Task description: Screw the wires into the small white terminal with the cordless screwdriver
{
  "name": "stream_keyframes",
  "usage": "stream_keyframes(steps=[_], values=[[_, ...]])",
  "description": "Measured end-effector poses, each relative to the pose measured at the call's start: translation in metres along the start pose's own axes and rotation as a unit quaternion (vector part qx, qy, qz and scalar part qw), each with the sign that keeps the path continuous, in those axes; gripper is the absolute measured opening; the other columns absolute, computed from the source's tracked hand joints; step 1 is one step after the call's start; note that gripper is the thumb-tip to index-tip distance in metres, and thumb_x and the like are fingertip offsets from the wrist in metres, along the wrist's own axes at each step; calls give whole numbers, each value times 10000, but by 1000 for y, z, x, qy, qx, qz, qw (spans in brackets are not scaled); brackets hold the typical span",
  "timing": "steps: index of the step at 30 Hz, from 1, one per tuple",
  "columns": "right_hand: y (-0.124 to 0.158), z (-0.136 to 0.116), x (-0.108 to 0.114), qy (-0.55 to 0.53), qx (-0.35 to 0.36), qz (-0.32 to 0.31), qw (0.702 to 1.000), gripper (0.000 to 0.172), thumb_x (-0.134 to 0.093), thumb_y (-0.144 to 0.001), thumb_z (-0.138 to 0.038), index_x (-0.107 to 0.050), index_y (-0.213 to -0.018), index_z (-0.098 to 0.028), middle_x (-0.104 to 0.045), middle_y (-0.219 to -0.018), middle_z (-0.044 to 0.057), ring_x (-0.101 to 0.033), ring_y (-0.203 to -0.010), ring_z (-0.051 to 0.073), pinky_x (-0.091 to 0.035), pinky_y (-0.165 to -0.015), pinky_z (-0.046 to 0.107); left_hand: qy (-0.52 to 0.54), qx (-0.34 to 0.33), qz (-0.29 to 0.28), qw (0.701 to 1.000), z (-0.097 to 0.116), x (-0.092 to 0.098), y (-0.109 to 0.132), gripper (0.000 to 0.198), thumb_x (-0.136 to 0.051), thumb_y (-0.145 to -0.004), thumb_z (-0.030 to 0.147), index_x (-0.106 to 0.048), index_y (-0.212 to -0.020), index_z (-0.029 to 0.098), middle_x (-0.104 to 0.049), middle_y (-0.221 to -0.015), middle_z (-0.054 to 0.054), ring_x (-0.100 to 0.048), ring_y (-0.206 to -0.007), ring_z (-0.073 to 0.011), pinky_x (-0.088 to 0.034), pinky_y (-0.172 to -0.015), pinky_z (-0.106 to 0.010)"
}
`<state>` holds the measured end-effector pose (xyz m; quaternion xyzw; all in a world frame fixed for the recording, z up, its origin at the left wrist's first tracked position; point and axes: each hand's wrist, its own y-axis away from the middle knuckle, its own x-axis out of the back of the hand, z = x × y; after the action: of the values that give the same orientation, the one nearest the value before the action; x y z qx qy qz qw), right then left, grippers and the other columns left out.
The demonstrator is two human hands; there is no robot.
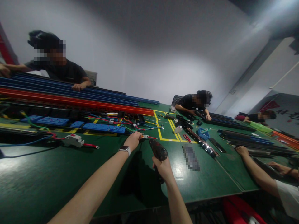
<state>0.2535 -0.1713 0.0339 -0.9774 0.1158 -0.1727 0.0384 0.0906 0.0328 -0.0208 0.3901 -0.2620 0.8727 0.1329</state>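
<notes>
My right hand [165, 169] is wrapped round the grip of a black cordless drill [158, 150], whose nose points away from me across the green table. Closed on a small white circuit breaker [145, 136], my left hand [135, 140] rests low over the tabletop, just left of the drill's nose. Fingers hide most of that breaker. A short red wire [153, 137] sticks out of it to the right, in front of the drill. Farther left lies another white circuit breaker [73, 140] with a red lug-ended wire [91, 145] and coloured cables.
Blue socket strips [104, 127] and loose wires lie beyond my left hand. Long orange [77, 102] and blue profiles [100, 95] run behind them. Red-handled pliers [187, 138] and a blue bin [203, 133] stand right. Co-workers sit around the table; one's hand [242, 151] rests nearby.
</notes>
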Motion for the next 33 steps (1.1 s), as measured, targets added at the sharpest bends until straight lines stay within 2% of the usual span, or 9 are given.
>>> stream_keyframes(steps=[6, 12, 23, 33], values=[[0, 1, 0, 2, -8, 11, 1000, 118, -604, -773, -294, -616, -812, -182, -599, -579, -16, -590, -551, 170, -453, -582, 261, -9, -8, 5, 1000, 1, 1, 1, 285, -456, -942, 116, -682, -1095, 196, -640, -1074, -100, -582, -1034, -206, -430, -945, -322], [-1, 5, 0, 4, 7, -5, 1000, 127, -577, -811, -286, -592, -729, -191, -593, -555, -10, -585, -553, 169, -444, -584, 266, -21, -21, 3, 1000, 3, 5, 3, 274, -453, -939, 116, -679, -1071, 197, -638, -1055, -95, -582, -1019, -204, -430, -934, -318], [-2, 6, 0, 4, 14, -3, 1000, 105, -574, -814, -261, -596, -735, -195, -604, -564, -16, -589, -553, 164, -447, -588, 262, -35, -11, 0, 999, 3, 4, 2, 301, -445, -956, 140, -668, -1148, 205, -642, -1100, -102, -589, -1046, -219, -432, -941, -330], [-1, 4, 0, 2, 14, -3, 1000, 96, -582, -806, -269, -610, -771, -184, -608, -570, -9, -593, -548, 166, -449, -582, 262, -28, -14, 6, 1000, 2, 3, 2, 301, -459, -939, 119, -673, -1134, 199, -646, -1098, -101, -587, -1051, -219, -434, -950, -332]])
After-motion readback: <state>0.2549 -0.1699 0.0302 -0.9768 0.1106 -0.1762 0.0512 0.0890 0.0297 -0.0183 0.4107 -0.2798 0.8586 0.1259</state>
